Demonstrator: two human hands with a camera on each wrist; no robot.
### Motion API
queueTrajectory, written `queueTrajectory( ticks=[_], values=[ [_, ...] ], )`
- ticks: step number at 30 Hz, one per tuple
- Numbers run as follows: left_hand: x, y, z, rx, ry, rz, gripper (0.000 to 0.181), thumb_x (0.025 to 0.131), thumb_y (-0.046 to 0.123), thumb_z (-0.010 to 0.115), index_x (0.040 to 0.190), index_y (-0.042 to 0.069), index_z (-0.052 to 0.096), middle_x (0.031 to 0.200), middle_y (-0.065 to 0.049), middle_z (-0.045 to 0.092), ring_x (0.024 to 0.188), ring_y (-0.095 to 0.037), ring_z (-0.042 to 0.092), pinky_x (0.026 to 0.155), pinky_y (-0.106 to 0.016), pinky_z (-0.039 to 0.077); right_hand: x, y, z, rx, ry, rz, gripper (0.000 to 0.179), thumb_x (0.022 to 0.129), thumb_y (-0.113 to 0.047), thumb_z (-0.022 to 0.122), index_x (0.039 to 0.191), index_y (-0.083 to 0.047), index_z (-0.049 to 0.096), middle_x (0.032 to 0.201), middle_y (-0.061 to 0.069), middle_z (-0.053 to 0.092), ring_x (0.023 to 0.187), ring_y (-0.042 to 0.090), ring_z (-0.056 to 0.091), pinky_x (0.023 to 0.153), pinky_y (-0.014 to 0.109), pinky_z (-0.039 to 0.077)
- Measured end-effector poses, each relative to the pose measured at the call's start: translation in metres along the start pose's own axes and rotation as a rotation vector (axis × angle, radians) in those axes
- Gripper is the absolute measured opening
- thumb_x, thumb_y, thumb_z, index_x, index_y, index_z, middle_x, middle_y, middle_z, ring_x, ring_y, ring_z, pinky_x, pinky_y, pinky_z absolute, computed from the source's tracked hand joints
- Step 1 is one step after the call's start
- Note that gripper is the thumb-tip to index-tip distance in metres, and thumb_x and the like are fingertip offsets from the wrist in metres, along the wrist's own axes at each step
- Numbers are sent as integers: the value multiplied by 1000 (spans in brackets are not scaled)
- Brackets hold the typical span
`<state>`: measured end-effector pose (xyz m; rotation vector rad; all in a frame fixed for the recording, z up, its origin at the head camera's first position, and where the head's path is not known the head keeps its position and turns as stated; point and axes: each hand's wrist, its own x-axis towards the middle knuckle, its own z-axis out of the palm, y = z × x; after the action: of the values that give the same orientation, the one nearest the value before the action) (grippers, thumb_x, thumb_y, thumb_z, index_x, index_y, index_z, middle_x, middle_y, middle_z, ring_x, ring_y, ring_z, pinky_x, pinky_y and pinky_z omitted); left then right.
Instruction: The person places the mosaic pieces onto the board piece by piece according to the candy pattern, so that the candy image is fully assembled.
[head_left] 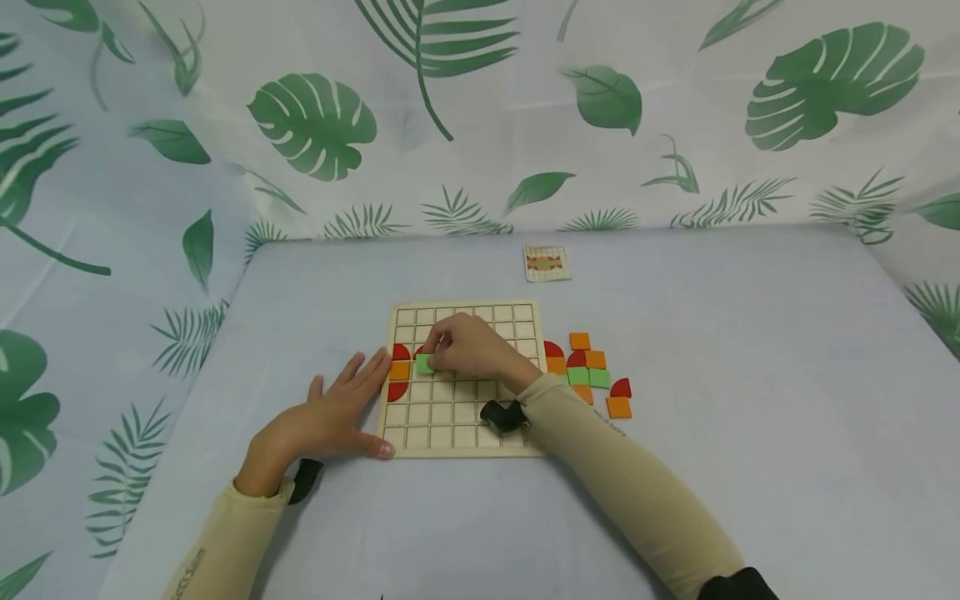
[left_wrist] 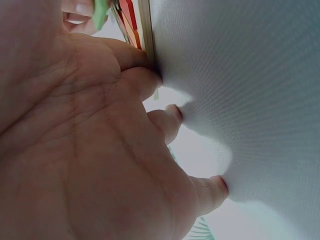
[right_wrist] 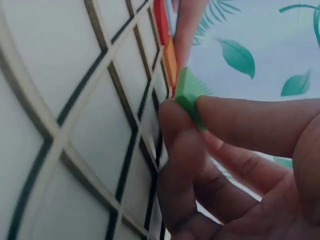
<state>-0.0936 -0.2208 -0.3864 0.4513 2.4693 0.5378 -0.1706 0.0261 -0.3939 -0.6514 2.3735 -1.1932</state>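
Observation:
A wooden grid board (head_left: 442, 436) lies in front of me. Between the thumb and a finger of my right hand (head_left: 476, 354), a green square tile (right_wrist: 189, 92) is pinched over the board's left part. In the left column sit a red quarter-circle tile (head_left: 401, 352), an orange square tile (head_left: 399, 371) and another red quarter-circle tile (head_left: 397, 391). One more red piece (head_left: 420, 350) shows partly behind the green tile and fingers. My left hand (head_left: 326, 421) rests with spread fingers along the board's left edge, thumb at its near left corner.
Several loose orange, green and red tiles (head_left: 598, 378) lie against and beyond the board's right edge, partly under my right forearm. A small pattern card (head_left: 547, 263) lies behind the board. A white tablecloth (head_left: 750, 375) covers the table; leaf-printed fabric (head_left: 480, 167) rises behind.

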Motion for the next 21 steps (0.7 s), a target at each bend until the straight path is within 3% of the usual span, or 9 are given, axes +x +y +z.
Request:
queueTrajectory(
  ticks=[10, 21],
  values=[
    [-3, 2, 0, -23, -8, 5, 129, 85, 48, 90, 173, 7, 3, 180, -13, -2, 162, -43, -9, 113, -84, -4, 2, -8, 13, -139, 44, 34, 8, 95, -9, 77, 88, -11, 79, 88, -2, 73, 77, 16, 63, 68, 31, 49],
    [-3, 3, 0, -19, 1, 2, 130, 84, 49, 90, 173, 8, 4, 180, -14, -1, 162, -43, -8, 113, -84, -4, 0, -13, 20, -243, 121, 38, 9, 95, -10, 76, 86, -12, 73, 86, -2, 72, 78, 19, 63, 80, 47, 49]
  ],
)
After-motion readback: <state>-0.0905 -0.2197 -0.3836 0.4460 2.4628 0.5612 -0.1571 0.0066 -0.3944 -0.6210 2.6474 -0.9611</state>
